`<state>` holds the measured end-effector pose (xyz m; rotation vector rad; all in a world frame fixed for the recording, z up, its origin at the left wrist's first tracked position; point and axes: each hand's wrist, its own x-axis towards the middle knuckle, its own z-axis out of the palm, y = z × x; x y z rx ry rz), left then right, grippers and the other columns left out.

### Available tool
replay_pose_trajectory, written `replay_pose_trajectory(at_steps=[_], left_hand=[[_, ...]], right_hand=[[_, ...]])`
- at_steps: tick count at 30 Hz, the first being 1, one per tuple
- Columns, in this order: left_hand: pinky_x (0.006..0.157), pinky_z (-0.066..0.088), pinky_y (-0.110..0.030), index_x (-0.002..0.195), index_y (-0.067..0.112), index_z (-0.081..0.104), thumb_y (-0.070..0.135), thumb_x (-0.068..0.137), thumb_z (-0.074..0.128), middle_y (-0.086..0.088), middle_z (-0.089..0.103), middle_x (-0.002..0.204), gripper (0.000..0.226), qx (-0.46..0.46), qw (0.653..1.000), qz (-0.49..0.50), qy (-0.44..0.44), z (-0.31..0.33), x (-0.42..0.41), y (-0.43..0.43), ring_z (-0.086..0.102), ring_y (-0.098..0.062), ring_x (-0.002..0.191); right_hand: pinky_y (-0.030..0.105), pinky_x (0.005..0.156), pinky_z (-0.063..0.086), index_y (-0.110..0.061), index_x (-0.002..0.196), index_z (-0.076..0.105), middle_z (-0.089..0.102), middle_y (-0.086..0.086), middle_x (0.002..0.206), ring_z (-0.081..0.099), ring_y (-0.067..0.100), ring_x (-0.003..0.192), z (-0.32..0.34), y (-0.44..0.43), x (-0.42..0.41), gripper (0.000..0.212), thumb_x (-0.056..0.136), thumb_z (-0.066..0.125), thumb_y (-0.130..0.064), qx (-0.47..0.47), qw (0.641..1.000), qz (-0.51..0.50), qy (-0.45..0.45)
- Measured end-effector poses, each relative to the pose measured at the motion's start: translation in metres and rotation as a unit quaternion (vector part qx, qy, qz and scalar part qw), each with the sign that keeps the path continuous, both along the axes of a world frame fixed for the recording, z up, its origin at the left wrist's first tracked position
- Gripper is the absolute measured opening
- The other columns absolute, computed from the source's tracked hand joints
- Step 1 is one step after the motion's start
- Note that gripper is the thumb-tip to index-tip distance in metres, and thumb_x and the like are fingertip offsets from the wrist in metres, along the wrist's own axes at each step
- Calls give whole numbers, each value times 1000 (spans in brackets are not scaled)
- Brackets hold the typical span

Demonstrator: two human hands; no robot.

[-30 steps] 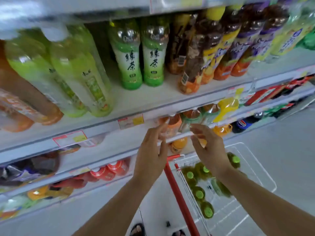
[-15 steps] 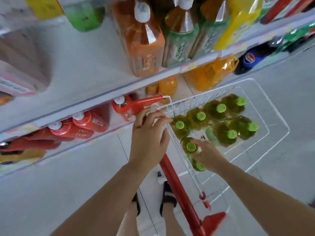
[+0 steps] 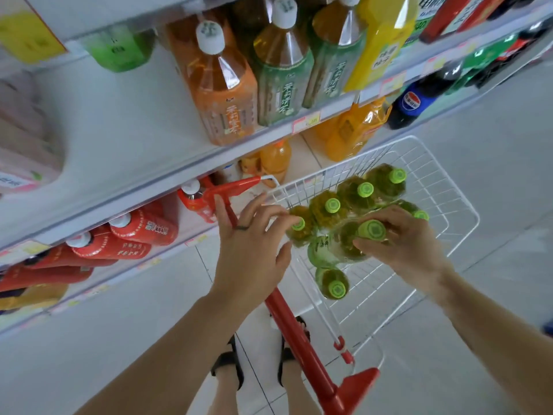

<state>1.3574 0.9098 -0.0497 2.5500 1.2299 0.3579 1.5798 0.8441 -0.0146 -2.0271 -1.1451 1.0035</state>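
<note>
My right hand [image 3: 401, 239] curls round a green-capped bottle [image 3: 372, 230] inside the white wire basket [image 3: 449, 178]. The bottle stands upright, cap pointing up at me. My left hand [image 3: 251, 253] is loose, its spread fingertips by a neighbouring bottle [image 3: 298, 225].

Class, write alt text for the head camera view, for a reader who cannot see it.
A person's right hand grips a green-capped bottle in a white wire basket holding more such bottles, while the open left hand hovers beside it. Drink shelves stand alongside.
</note>
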Motion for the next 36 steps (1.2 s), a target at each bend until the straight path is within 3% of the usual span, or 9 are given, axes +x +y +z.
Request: replay_pose_trajectory(at_steps=[2,5,8,11,15,20,27,30,36], left_hand=[[117,6,-53,132,29,45,37,85,55,7,50,131,48,-83,993,-81,-27,18,17,0,37,-18,134],[114,25,-31,143,32,27,37,80,68,12,41,141,75,-293,947,-90,-94,35,41,2,35,-7,132],[95,49,-29,134,39,33,29,75,74,16,54,122,73,-327,927,-41,-182,37,49,8,54,-2,109],[88,52,-35,128,40,38,35,71,77,16,57,116,69,-317,923,14,-216,30,49,11,57,-3,105],[90,51,-39,132,34,39,47,68,75,10,56,122,75,-287,924,80,-240,15,46,9,55,-9,111],[91,51,-39,133,29,41,44,68,74,10,56,124,75,-278,919,109,-256,7,46,11,54,-11,115],[91,51,-40,134,28,41,42,69,75,10,55,124,75,-261,920,127,-265,7,43,10,53,-12,115],[90,51,-40,133,28,42,44,69,75,11,55,120,73,-258,916,138,-275,21,39,4,53,-11,113],[92,49,-46,134,34,36,52,72,67,8,54,122,71,-245,907,122,-320,98,33,-9,53,-15,113]], right_hand=[[14,58,50,-32,75,69,67,-11,77,62,2,67,38,5,4,33,63,83,-5,39,996,-20,76],[32,57,51,-28,81,74,68,-3,79,63,20,70,77,14,9,38,48,88,-42,90,979,-24,179],[44,79,51,-23,91,73,69,5,89,65,29,87,89,21,12,55,46,85,-52,133,961,-21,242],[35,85,52,-27,100,71,68,1,93,64,21,91,72,19,17,52,54,84,-49,157,938,-66,303],[32,89,48,-37,113,59,63,1,116,62,18,101,-10,-12,13,46,70,71,-48,-58,992,-25,107],[25,94,43,-24,123,56,42,3,122,53,21,106,-107,-44,-15,44,80,69,-24,-292,931,205,-72],[21,78,40,-15,105,65,44,1,105,51,21,103,-113,-27,-11,31,75,71,-19,-250,946,142,-152],[16,68,34,-18,82,63,46,-1,100,51,21,96,-62,-21,2,10,76,71,-17,-171,972,65,-147],[15,65,38,-30,71,60,55,-11,93,54,12,84,95,-8,3,17,73,72,-17,-14,988,37,-149]])
